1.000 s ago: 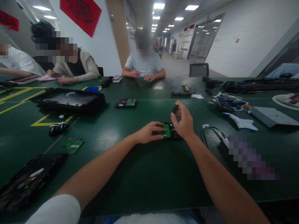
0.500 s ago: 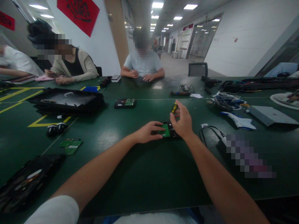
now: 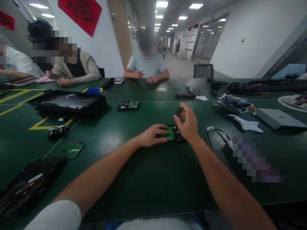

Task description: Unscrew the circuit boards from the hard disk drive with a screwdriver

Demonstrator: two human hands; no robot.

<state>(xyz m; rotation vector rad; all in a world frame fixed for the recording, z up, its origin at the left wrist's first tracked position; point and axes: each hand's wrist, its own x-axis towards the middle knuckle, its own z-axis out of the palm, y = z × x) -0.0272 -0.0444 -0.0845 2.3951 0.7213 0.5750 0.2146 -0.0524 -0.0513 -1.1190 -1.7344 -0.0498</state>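
Screwdriver (image 3: 179, 110) is partly hidden by right hand (image 3: 189, 125).

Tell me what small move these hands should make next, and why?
Perhaps a small twist of the screwdriver handle: the right hand holds it near the black device, and the left hand lies on that device, which could steady it. The tip is hidden.

Office-like workroom, long green table (image 3: 144, 185), ceiling light panels (image 3: 162, 4), glass doors (image 3: 209, 40), dark-backed chair (image 3: 203, 71), loose circuit boards (image 3: 74, 152)
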